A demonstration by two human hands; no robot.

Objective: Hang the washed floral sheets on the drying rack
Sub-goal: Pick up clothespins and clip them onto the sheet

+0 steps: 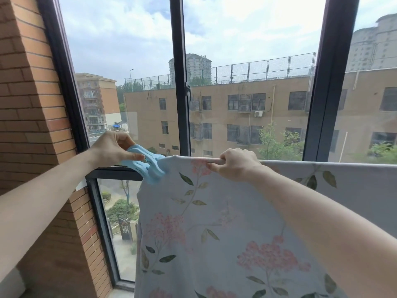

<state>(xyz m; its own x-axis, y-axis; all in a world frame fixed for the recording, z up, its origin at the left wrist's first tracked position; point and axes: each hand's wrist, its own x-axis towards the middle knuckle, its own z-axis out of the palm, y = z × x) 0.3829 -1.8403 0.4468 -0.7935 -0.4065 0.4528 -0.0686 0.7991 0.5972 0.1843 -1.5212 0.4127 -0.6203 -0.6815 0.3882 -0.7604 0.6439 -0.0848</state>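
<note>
Left hand (113,147), right hand (235,164) seemingly gripping

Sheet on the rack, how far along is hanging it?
Done: the sheet is already draped over the bar and hangs down flat. In hand: the left hand squeezes a blue clip at the sheet's left corner, while the right hand grips the top edge. Left: letting the clip bite; no other clips or sheets are visible.

The floral sheet (214,233) is thin matt cloth, smooth with soft folds. The blue clip (148,166) looks like smooth, slightly glossy plastic. The wall (32,104) is rough brick; the window frame (178,61) is dark smooth metal.
</note>
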